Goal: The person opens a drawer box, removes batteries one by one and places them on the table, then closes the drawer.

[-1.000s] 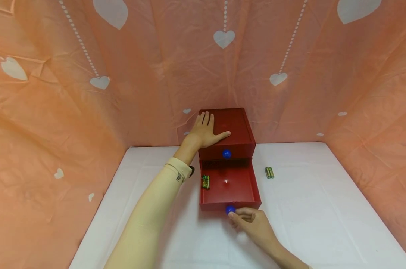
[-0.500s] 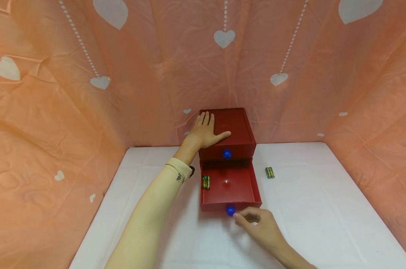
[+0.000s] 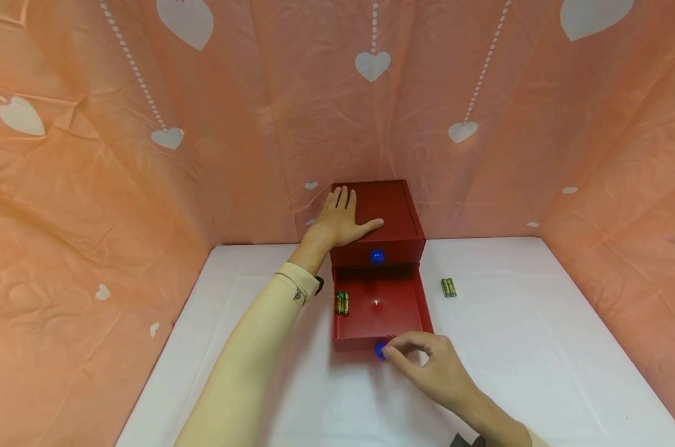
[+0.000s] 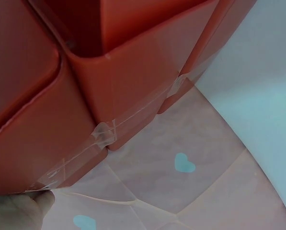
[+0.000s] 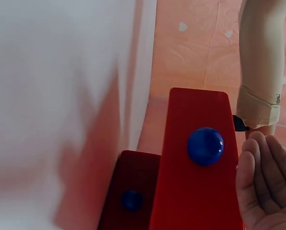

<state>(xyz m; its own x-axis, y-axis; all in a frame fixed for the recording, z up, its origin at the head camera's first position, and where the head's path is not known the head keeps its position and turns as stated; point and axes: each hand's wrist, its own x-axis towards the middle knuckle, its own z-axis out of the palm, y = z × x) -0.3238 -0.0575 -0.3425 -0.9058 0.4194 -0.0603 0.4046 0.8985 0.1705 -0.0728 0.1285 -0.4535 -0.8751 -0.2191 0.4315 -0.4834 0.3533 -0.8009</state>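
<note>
A small red two-drawer cabinet (image 3: 393, 211) stands at the back of the table. My left hand (image 3: 339, 222) lies flat on its top, fingers spread. The lower drawer (image 3: 393, 310) is pulled out, and two green-gold batteries (image 3: 342, 303) lie side by side at its left wall. My right hand (image 3: 429, 366), thumb and index finger bent toward each other, overlaps the lower drawer's blue knob (image 3: 379, 351) in the head view. In the right wrist view its fingers (image 5: 265, 177) are beside the drawer front, apart from the blue knob (image 5: 206, 146).
The upper drawer (image 3: 348, 252) is closed, with its own blue knob (image 3: 377, 256). Two more batteries (image 3: 448, 287) lie on the white tablecloth (image 3: 516, 335) right of the cabinet. An orange curtain (image 3: 293, 112) with white hearts hangs behind and at both sides.
My right hand let go of the lower drawer's knob, drew back slightly, then rose toward the drawer's front edge. The left hand, drawers and batteries stayed in place.
</note>
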